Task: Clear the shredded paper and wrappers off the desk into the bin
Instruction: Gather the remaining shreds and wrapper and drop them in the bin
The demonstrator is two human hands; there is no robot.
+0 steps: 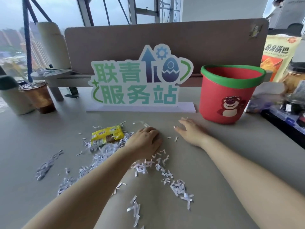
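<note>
White shredded paper [165, 172] lies scattered over the grey desk [222, 149], thickest in the middle and to the left. A yellow snack wrapper [107, 135] and a clear plastic wrapper [108, 148] rest among the shreds at centre left. My left hand [145, 142] lies palm down on the shreds just right of the yellow wrapper, fingers curled; whether it grips any paper is hidden. My right hand [189, 132] lies flat and open on the desk, fingers spread, holding nothing. The red bin [229, 95] with a green rim and a bear picture stands upright behind my right hand.
A cut-out sign [138, 83] on a white base stands at the back centre before a brown divider [165, 40]. An iced coffee cup [38, 96] stands at the left. Snack bags [280, 58] and clutter crowd the right edge.
</note>
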